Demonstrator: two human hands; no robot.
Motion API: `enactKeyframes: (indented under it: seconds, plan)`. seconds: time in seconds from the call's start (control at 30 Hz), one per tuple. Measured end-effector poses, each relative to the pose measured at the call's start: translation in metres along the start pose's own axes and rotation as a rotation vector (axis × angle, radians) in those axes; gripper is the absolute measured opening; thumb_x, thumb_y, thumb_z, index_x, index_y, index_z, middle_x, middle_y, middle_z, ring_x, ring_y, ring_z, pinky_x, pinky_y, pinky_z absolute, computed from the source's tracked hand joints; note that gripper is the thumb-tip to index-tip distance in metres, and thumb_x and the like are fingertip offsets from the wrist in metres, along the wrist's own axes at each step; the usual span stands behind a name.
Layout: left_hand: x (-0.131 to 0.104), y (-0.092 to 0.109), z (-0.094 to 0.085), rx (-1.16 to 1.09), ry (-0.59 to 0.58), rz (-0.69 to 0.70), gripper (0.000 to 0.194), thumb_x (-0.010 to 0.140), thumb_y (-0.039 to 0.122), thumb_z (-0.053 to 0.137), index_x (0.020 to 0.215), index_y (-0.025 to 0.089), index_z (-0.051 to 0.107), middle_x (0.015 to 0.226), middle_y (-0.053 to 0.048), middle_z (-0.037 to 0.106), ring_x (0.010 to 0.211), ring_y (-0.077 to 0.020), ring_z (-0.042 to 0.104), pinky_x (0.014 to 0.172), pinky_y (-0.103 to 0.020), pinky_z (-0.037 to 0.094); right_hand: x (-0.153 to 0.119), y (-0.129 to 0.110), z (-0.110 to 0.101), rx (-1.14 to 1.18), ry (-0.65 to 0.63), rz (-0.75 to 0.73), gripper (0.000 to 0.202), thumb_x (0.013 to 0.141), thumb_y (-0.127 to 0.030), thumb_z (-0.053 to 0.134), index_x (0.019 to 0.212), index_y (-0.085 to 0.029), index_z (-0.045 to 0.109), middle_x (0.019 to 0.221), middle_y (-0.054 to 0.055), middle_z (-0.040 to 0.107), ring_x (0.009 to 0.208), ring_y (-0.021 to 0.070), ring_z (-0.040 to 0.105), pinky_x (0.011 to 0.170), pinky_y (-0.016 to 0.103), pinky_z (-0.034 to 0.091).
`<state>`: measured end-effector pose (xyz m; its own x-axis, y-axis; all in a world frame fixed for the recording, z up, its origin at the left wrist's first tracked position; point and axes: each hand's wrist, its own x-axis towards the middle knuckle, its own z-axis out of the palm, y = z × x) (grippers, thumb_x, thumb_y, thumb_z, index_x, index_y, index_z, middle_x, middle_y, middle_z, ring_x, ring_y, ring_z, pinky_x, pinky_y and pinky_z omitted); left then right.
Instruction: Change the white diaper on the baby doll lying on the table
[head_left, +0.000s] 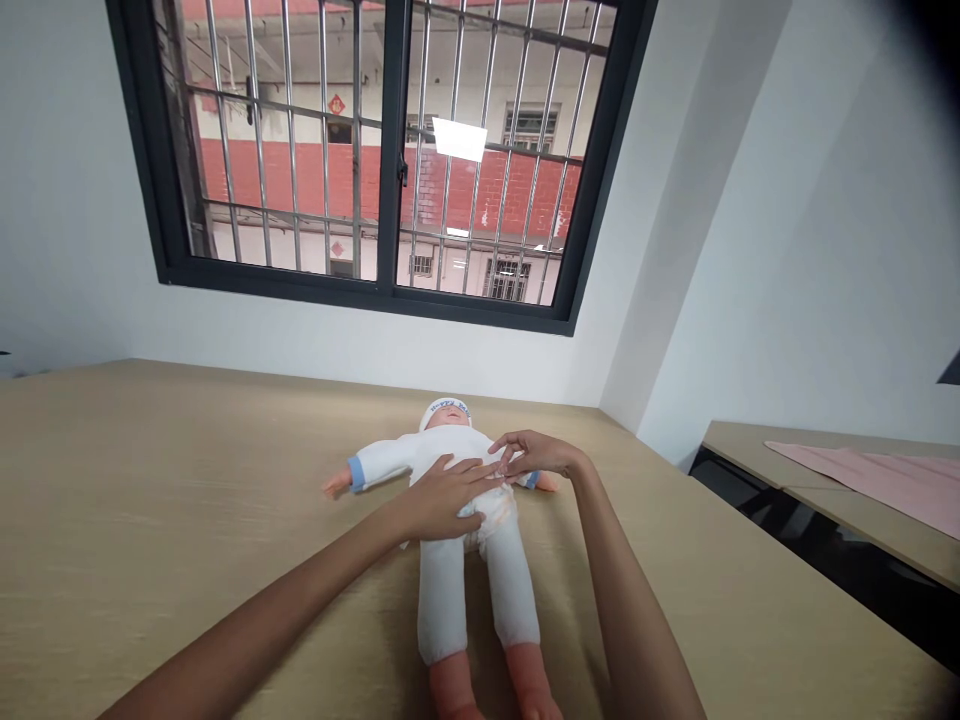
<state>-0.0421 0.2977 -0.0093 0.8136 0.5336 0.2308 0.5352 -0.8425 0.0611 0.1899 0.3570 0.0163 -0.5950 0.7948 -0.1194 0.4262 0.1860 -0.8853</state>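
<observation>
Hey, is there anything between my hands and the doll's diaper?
Nothing visible: your left hand rests over the diaper, and your right hand has its fingertips near the diaper's upper edge, beside the left fingertips.

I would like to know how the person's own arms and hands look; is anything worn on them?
The left forearm and right forearm are bare, with no sleeve in view. The left hand and right hand wear no gloves, and no watch or bracelet shows.

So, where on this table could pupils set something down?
Bare tabletop lies left of the doll, between the left forearm and the wall, and right, between the right forearm and the table's right edge. Crowded at the doll's waist: left hand and right hand close together at the diaper.
</observation>
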Motion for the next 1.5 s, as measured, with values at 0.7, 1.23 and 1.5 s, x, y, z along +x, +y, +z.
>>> enactKeyframes:
  seconds: [0.7,1.23,1.5]
  plan:
    - [0.001,-0.002,0.004,0.016,0.020,-0.020,0.062,0.084,0.034,0.044,0.141,0.028,0.020,0.145,-0.006,0.031,0.132,-0.0228,0.028,0.107,-0.048,0.020,-0.004,-0.006,0.003,0.047,-0.009,-0.004,0.049,0.066,-0.029,0.073,0.110,-0.016,0.055,0.084,0.004,0.066,0.086,0.0184,0.065,0.085,0.035,0.053]
    - [0.002,-0.003,0.005,-0.009,0.071,-0.018,0.059,0.082,0.034,0.046,0.137,0.026,0.027,0.141,-0.006,0.037,0.129,-0.0244,0.033,0.105,-0.043,0.026,0.000,-0.006,0.007,-0.007,0.016,0.020,0.044,0.063,-0.027,0.074,0.103,-0.017,0.059,0.082,0.003,0.065,0.084,0.0182,0.065,0.082,0.035,0.054]
    - [0.002,-0.004,0.008,0.007,0.070,-0.038,0.052,0.081,0.034,0.048,0.130,0.024,0.036,0.139,-0.007,0.039,0.128,-0.0237,0.035,0.105,-0.044,0.026,-0.002,-0.008,0.007,-0.010,0.012,0.033,0.047,0.065,-0.028,0.072,0.108,-0.016,0.058,0.084,0.005,0.067,0.082,0.0178,0.065,0.082,0.034,0.054]
